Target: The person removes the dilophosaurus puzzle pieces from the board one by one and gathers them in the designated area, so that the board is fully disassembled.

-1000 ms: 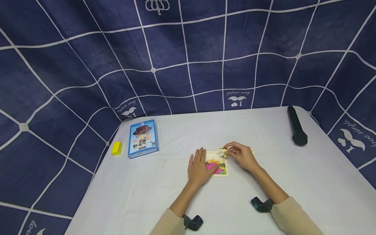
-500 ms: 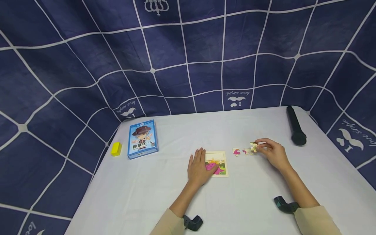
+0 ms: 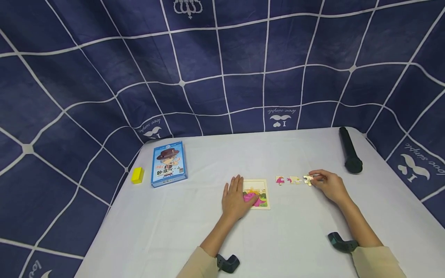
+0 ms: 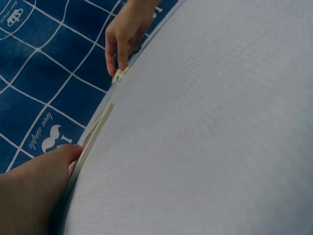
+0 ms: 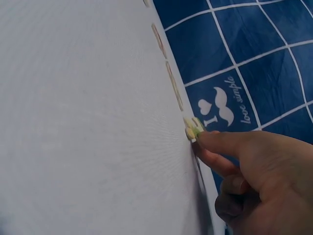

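Observation:
My left hand (image 3: 236, 200) rests on the left side of a small square puzzle board (image 3: 268, 195), fingers straight and thumb across its picture. A pink figure shows in the lower part; the board's upper strip is bare and pale. To the right, my right hand (image 3: 331, 187) pinches a yellow-green jigsaw piece (image 3: 307, 180) between thumb and fingers, at the table surface. In the right wrist view that piece (image 5: 193, 128) is tilted up at the fingertips. Two more pieces, a pink one (image 3: 279, 180) and a pale one (image 3: 294, 180), lie in a row between board and hand.
A blue picture box (image 3: 169, 164) lies at the table's left, beside a small yellow block (image 3: 137, 175). Toward the right back lies a long black object (image 3: 350, 150). A dark blue checked cloth (image 3: 240, 50) hangs behind the white table (image 3: 208, 239).
My right hand has moved right, away from the board, carrying the jigsaw piece to the right end of the row. Its two neighbours came into view. My left hand stays put.

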### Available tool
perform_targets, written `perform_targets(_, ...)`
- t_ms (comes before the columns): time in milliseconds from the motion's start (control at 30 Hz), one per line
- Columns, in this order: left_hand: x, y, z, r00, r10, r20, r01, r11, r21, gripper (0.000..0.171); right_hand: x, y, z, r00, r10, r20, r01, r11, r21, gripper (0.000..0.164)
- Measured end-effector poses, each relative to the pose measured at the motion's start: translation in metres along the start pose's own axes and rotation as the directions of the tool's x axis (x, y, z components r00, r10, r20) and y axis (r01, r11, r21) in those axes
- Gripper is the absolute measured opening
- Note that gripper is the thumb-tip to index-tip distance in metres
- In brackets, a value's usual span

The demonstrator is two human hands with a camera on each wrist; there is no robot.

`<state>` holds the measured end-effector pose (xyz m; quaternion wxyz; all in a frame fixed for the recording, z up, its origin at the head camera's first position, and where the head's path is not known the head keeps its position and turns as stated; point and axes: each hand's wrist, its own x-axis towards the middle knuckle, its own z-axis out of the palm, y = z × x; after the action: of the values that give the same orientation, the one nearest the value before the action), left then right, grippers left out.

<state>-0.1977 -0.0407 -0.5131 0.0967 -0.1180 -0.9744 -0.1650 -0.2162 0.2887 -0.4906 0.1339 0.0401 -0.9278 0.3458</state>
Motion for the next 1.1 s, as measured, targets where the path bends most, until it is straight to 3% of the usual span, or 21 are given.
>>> perform_targets(767,0.001,-0.002,0.0,1.0,-0.008,0.018,0.008,1.0,-0.007,0.091,-0.001,0.002,0.005,0.999,-0.053,-0.005,0.053,0.997,-0.048,0.02)
perform_targets(933,0.002,-0.004,-0.005,0.999,0.019,0.044,-0.013,0.992,-0.124,0.091,0.0,-0.004,0.008,0.99,-0.115,-0.083,0.113,0.993,-0.028,0.017)
perform_targets(1100,0.002,-0.018,-0.014,0.992,0.076,0.104,-0.044,0.958,-0.282,0.088,0.002,-0.023,0.016,0.983,-0.141,-0.117,0.147,0.988,0.039,0.018)
